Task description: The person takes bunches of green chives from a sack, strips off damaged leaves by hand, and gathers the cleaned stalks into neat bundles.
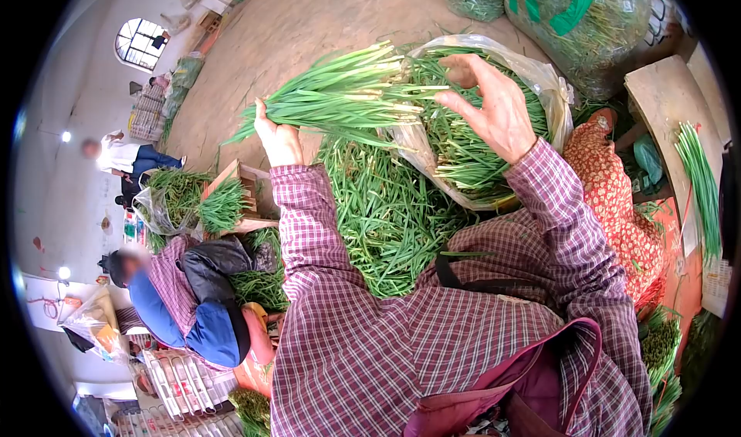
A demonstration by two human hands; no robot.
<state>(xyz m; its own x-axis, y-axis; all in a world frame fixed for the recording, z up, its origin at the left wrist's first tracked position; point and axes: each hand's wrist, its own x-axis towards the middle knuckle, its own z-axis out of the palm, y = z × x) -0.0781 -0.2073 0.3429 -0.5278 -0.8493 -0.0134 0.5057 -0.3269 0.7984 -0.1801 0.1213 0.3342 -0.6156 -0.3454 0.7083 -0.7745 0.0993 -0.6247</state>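
My left hand is closed round a loose bunch of garlic chives, its green leaves fanning to the left and its pale cut ends pointing right. Just beyond those ends is my right hand, thumb and fingers spread apart. One pale stalk reaches close to the right thumb; contact cannot be made out. Under the right hand lies a clear plastic bag with its mouth rolled open, full of more chives. A loose heap of green leaves lies in front of my lap, below the bunch.
A wooden board at the right bears a tied bundle of chives. Large stuffed plastic bags stand at the far side. A seated person works at the left, near a wooden crate. Another person stands farther back.
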